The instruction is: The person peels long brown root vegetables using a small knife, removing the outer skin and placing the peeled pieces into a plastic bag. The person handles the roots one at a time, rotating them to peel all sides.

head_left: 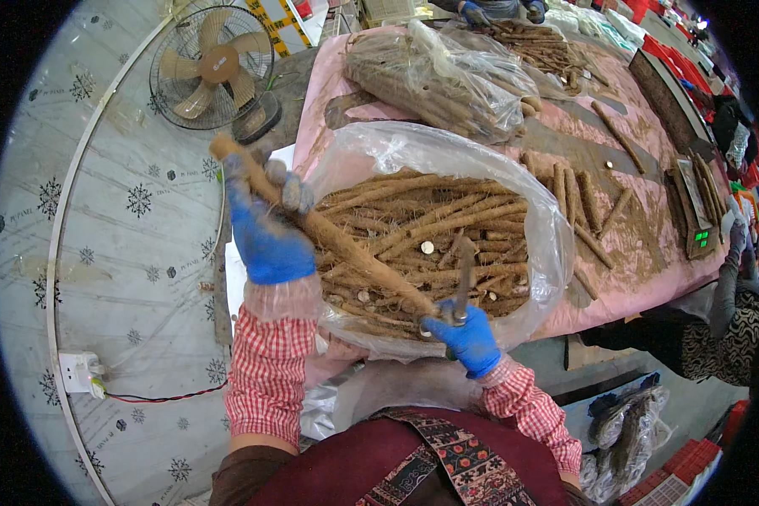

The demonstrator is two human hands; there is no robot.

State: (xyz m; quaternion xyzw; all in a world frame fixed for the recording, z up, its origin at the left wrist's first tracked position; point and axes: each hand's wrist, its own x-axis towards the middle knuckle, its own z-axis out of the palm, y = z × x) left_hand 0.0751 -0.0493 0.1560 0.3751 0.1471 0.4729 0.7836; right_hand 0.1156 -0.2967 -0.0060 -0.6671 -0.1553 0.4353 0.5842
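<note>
My left hand [269, 221], in a dirty blue and grey glove, is closed around the upper part of a long brown yam root [370, 265]. The root slants down to the right across an open clear plastic bag [553, 221]. At its lower end is my right hand [471, 338], also in a blue glove, gripping a knife [465, 275] whose blade points up. Whether the right fingers also touch the root cannot be told. Inside the bag lie many thin, hairy roots [455, 218], some with white cut ends.
A second plastic bag of roots [417, 82] lies beyond. Loose root pieces [588, 202] and soil are on the pink table cover [664, 221]. A fan [218, 66] stands at the upper left. A digital scale [696, 202] is at the right, near a co-worker's sleeve [727, 284].
</note>
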